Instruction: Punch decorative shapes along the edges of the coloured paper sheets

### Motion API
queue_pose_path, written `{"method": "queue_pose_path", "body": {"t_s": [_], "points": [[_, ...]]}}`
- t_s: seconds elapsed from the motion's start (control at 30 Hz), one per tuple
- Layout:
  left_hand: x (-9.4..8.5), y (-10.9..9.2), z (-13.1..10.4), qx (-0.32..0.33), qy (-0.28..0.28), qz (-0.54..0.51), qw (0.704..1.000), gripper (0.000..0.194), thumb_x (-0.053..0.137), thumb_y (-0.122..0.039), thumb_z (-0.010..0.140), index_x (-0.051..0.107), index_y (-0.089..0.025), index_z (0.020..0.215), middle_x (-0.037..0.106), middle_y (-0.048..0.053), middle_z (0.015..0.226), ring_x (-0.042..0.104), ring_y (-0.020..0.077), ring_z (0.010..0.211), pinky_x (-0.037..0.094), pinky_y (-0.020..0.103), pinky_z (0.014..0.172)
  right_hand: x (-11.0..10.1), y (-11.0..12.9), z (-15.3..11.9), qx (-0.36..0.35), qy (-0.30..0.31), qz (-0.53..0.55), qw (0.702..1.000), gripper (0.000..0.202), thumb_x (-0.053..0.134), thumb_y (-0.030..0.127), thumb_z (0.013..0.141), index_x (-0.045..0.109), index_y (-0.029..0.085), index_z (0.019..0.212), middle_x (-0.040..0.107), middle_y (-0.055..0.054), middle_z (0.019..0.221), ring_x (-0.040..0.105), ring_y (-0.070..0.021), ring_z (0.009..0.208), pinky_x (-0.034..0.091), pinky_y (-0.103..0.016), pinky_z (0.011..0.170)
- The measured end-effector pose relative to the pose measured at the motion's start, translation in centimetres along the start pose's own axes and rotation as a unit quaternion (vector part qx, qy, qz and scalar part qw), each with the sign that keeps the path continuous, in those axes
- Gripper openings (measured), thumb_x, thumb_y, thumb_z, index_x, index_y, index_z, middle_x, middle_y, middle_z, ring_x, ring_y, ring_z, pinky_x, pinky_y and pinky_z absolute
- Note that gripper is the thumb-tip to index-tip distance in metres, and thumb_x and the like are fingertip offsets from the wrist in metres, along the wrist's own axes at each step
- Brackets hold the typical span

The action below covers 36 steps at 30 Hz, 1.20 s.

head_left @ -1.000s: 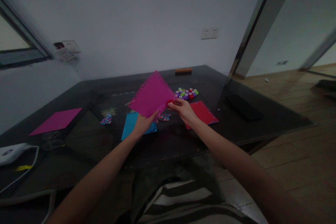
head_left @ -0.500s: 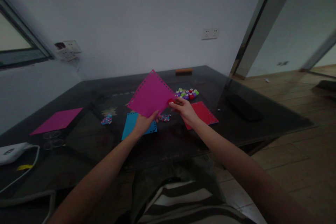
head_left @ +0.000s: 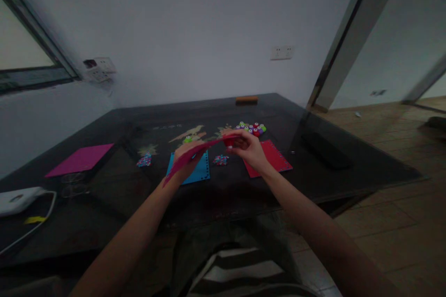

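Note:
My left hand (head_left: pixel 184 151) is closed on a pink sheet (head_left: pixel 191 154), which is tilted nearly edge-on and hides part of the fingers. At the sheet's right corner, my right hand (head_left: pixel 253 149) pinches a small red craft punch (head_left: pixel 229 140) that touches the sheet. Below the hands lie a blue sheet (head_left: pixel 198 171) with small holes along its edge and a pile of coloured paper bits (head_left: pixel 220 160). A green punch (head_left: pixel 188 139) sits just beyond my left hand. Under my right wrist is a red sheet (head_left: pixel 275 158) with a punched border.
Several coloured punches (head_left: pixel 256 129) cluster behind my right hand. Leftward lie another pile of paper bits (head_left: pixel 144 160), a pink sheet (head_left: pixel 81 159), glasses (head_left: pixel 74 185) and a white device with a cable (head_left: pixel 21 199). A dark flat object (head_left: pixel 325 151) rests at right.
The pink sheet has tipped from facing me to nearly edge-on, with my left hand turning over it. My right hand keeps the red punch at its corner. The view has shifted slightly.

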<state>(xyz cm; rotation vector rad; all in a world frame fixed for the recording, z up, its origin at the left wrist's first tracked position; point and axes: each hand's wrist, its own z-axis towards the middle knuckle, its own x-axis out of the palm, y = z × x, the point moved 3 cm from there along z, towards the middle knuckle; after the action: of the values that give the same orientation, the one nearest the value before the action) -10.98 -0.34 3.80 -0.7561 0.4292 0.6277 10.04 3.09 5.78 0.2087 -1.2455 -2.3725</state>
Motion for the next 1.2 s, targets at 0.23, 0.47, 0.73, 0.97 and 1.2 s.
{"method": "queue_pose_path", "body": {"t_s": [0.23, 0.47, 0.73, 0.97, 1.2], "points": [[-3.6, -3.9, -0.1, 0.216, -0.008, 0.064, 0.974, 0.034, 0.043, -0.037, 0.092, 0.063, -0.019, 0.113, 0.067, 0.01, 0.104, 0.06, 0.0217, 0.096, 0.044, 0.039, 0.086, 1.1, 2.7, -1.7, -0.211, 0.046, -0.112, 0.97, 0.035, 0.068, 0.017, 0.075, 0.056, 0.024, 0.106, 0.064, -0.007, 0.111, 0.06, -0.0198, 0.105, 0.05, -0.038, 0.089], [-4.3, -4.6, -0.4, 0.23, -0.032, 0.066, 0.971, 0.036, 0.039, -0.039, 0.093, 0.063, -0.021, 0.112, 0.066, 0.01, 0.103, 0.059, 0.0219, 0.095, 0.044, 0.039, 0.085, 1.6, 3.2, -2.7, -0.298, 0.064, -0.192, 0.933, 0.029, 0.066, 0.019, 0.077, 0.054, 0.022, 0.104, 0.065, -0.01, 0.111, 0.061, -0.0208, 0.106, 0.049, -0.039, 0.09], [-4.7, -5.7, -0.1, 0.221, -0.017, 0.06, 0.973, 0.036, 0.036, -0.039, 0.094, 0.064, -0.022, 0.11, 0.065, 0.009, 0.102, 0.059, 0.0212, 0.094, 0.045, 0.039, 0.084, 1.8, 3.4, -3.2, -0.345, 0.072, -0.234, 0.906, 0.026, 0.06, 0.027, 0.083, 0.053, 0.022, 0.108, 0.066, -0.009, 0.11, 0.062, -0.0199, 0.106, 0.053, -0.036, 0.085], [-4.4, -5.4, -0.3, 0.233, -0.029, 0.052, 0.971, 0.032, 0.039, -0.036, 0.093, 0.064, -0.023, 0.11, 0.066, 0.007, 0.101, 0.059, 0.0202, 0.093, 0.045, 0.039, 0.085, 1.8, 3.7, -3.4, -0.35, 0.064, -0.261, 0.897, 0.023, 0.057, 0.027, 0.085, 0.056, 0.02, 0.107, 0.066, -0.011, 0.11, 0.063, -0.0192, 0.104, 0.054, -0.034, 0.083], [-4.3, -5.6, -0.3, 0.24, -0.025, 0.043, 0.97, 0.031, 0.042, -0.034, 0.093, 0.063, -0.024, 0.113, 0.065, 0.007, 0.101, 0.059, 0.0203, 0.093, 0.044, 0.038, 0.085, 1.7, 3.4, -3.5, -0.354, 0.072, -0.256, 0.897, 0.024, 0.057, 0.026, 0.085, 0.054, 0.021, 0.108, 0.066, -0.011, 0.111, 0.062, -0.0188, 0.105, 0.054, -0.034, 0.083]]}}
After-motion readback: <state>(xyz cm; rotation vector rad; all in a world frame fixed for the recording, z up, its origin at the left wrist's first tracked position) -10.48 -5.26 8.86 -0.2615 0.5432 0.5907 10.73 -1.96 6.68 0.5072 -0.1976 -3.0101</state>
